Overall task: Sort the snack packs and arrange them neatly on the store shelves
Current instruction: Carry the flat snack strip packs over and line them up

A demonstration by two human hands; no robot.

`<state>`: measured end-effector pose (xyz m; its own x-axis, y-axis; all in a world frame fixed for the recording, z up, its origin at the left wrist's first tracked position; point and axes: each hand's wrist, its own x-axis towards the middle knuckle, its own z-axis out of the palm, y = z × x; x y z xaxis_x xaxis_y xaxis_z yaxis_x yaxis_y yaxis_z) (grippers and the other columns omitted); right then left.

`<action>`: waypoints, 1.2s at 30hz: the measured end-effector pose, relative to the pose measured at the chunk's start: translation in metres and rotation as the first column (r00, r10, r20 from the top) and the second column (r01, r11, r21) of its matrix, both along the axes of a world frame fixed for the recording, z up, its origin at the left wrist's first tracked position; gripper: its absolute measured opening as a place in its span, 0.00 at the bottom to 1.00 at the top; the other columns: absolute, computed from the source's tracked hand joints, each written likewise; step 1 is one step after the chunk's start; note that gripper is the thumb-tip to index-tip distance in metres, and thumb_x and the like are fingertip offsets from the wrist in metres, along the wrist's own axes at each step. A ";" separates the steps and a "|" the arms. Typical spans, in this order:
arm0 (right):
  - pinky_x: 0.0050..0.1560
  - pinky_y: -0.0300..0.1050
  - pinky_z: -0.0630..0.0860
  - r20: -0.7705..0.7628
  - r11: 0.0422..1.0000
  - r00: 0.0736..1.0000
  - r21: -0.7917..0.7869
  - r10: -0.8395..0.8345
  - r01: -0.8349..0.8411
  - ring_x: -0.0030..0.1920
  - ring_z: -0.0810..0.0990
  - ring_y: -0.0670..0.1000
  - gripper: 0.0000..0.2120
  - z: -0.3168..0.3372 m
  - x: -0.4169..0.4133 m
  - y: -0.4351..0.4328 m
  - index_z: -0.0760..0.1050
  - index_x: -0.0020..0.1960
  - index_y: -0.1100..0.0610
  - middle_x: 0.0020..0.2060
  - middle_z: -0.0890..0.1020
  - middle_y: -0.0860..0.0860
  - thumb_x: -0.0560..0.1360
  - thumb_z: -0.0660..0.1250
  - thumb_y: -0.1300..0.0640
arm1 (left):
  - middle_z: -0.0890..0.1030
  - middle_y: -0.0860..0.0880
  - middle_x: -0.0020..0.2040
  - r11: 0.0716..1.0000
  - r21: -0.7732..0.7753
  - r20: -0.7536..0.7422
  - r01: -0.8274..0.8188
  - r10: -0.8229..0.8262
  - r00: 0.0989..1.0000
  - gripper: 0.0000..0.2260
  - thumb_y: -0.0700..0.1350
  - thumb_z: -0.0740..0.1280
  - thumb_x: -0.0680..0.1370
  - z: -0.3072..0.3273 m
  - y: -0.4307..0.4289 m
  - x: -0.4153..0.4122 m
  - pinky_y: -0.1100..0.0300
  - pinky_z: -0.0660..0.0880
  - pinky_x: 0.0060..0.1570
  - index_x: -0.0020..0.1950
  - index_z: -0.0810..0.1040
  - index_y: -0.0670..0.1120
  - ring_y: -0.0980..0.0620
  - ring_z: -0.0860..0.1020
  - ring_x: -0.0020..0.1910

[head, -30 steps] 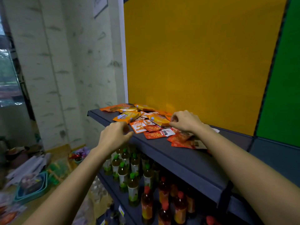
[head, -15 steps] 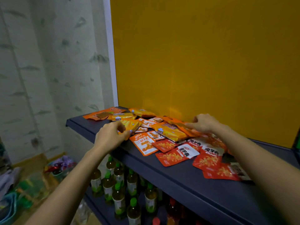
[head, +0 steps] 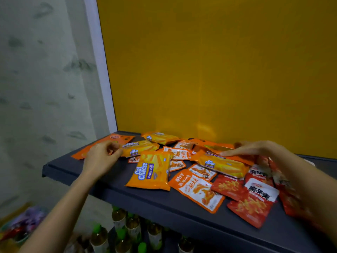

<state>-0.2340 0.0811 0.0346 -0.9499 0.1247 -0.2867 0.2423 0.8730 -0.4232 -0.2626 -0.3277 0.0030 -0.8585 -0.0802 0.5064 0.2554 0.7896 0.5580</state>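
Note:
Mixed snack packs lie in a loose heap on a dark grey shelf [head: 164,203]. A large yellow Cal Cheese pack [head: 151,172] lies flat near the front. My left hand [head: 102,157] has its fingers curled at the left end of a smaller Cal Cheese pack [head: 139,148] and pinches it. My right hand [head: 255,148] rests with straight fingers on flat orange packs [head: 215,146] at the back, just above another Cal Cheese pack [head: 222,164]. Orange-and-white sachets [head: 198,190] and red packs [head: 253,203] spread to the right.
A yellow back panel [head: 218,70] rises right behind the heap. A pale patterned wall [head: 45,88] stands to the left. Several bottles with green caps [head: 125,223] fill the shelf below. Bare shelf surface shows along the front edge and at the left corner.
The view has come closer to the shelf. The large Cal Cheese pack that my left hand held now lies flat near the front, and that hand has moved left to a smaller one. My right hand stays on the back packs.

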 end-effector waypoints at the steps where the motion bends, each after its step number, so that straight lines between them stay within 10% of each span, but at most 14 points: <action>1: 0.65 0.49 0.70 -0.029 0.999 0.999 0.001 -0.032 0.032 0.63 0.74 0.56 0.70 0.000 -0.003 0.000 0.67 0.69 0.57 0.67 0.73 0.53 0.34 0.65 0.20 | 0.83 0.44 0.46 1.000 0.017 0.015 -0.012 0.012 1.000 0.06 0.45 0.70 0.74 0.000 -0.010 -0.009 0.52 0.74 0.48 0.47 0.81 0.43 0.44 0.80 0.48; 4: 0.57 0.49 0.75 -0.126 0.992 0.984 -0.021 -0.127 0.126 0.53 0.79 0.55 0.58 -0.001 -0.016 0.001 0.76 0.57 0.59 0.55 0.81 0.54 0.37 0.69 0.23 | 0.81 0.42 0.52 0.997 0.031 0.101 -0.077 0.074 0.992 0.13 0.50 0.69 0.74 -0.003 -0.036 -0.033 0.50 0.74 0.50 0.53 0.79 0.43 0.43 0.78 0.52; 8: 0.36 0.43 0.69 -0.281 0.975 0.940 0.058 -0.192 0.217 0.39 0.76 0.53 0.21 0.006 -0.025 -0.006 0.75 0.38 0.59 0.35 0.78 0.53 0.65 0.74 0.40 | 0.79 0.40 0.56 0.987 0.004 0.159 -0.163 0.160 0.974 0.17 0.52 0.68 0.74 -0.008 -0.064 -0.056 0.49 0.72 0.51 0.57 0.77 0.43 0.40 0.76 0.55; 15: 0.32 0.45 0.61 -0.595 0.943 0.803 0.246 -0.034 0.222 0.32 0.68 0.54 0.17 0.050 -0.014 -0.023 0.67 0.31 0.56 0.27 0.70 0.52 0.74 0.68 0.52 | 0.78 0.39 0.54 0.985 -0.074 0.293 -0.156 0.171 0.941 0.25 0.61 0.67 0.72 -0.008 -0.093 -0.079 0.51 0.72 0.49 0.55 0.75 0.41 0.41 0.76 0.52; 21: 0.46 0.52 0.73 -0.734 0.966 0.634 -0.125 -0.243 0.226 0.45 0.78 0.59 0.08 0.060 0.014 -0.046 0.69 0.40 0.51 0.43 0.79 0.60 0.75 0.67 0.53 | 0.73 0.40 0.66 0.969 -0.236 0.493 -0.069 0.181 0.851 0.53 0.78 0.65 0.53 -0.009 -0.100 -0.114 0.46 0.69 0.64 0.67 0.69 0.43 0.40 0.72 0.63; 27: 0.34 0.44 0.68 -0.675 0.925 0.648 -0.356 -0.353 0.134 0.34 0.75 0.55 0.09 0.045 0.027 -0.080 0.69 0.39 0.52 0.37 0.77 0.57 0.76 0.66 0.55 | 0.72 0.39 0.67 0.964 -0.253 0.583 -0.081 0.219 0.783 0.63 0.76 0.66 0.40 0.001 -0.102 -0.133 0.46 0.65 0.67 0.68 0.68 0.41 0.39 0.70 0.66; 36: 0.42 0.50 0.71 -0.640 0.885 0.640 -0.441 -0.425 0.147 0.37 0.76 0.55 0.09 0.018 0.024 -0.084 0.69 0.39 0.51 0.39 0.79 0.59 0.76 0.66 0.54 | 0.70 0.35 0.68 0.994 0.049 0.610 -0.095 0.046 0.791 0.36 0.47 0.76 0.68 0.012 -0.104 -0.134 0.49 0.64 0.64 0.68 0.66 0.32 0.38 0.69 0.66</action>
